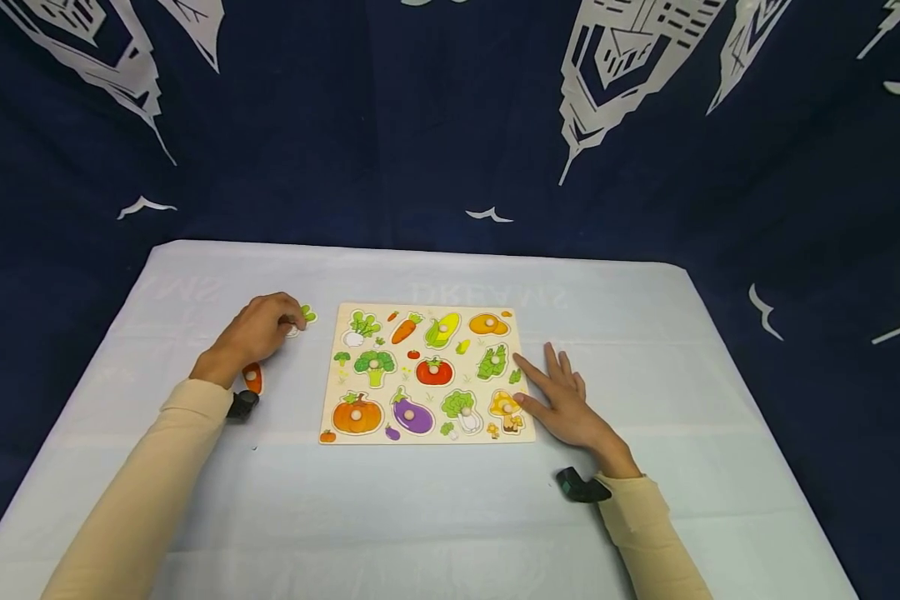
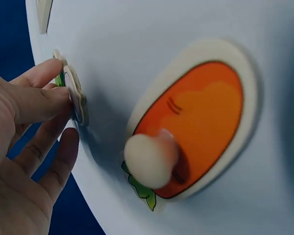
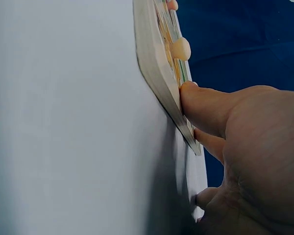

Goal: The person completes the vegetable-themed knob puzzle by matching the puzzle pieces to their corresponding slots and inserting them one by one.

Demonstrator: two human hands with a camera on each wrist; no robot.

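Observation:
My left hand is at the left of the table, its thumb and fingers pinching a turnip puzzle piece, white with green leaves. The fingers cover much of it in the head view. Beside that wrist, a carrot puzzle piece with a pale round knob lies on the table. A wooden vegetable puzzle board lies flat in the middle, with pictures such as a tomato, a pumpkin and an eggplant. My right hand rests at the board's right edge, fingers spread, the thumb and a fingertip on the board.
A white cloth covers the table. Dark blue fabric with white patterns hangs behind it. Black wrist cameras sit on the left wrist and the right wrist.

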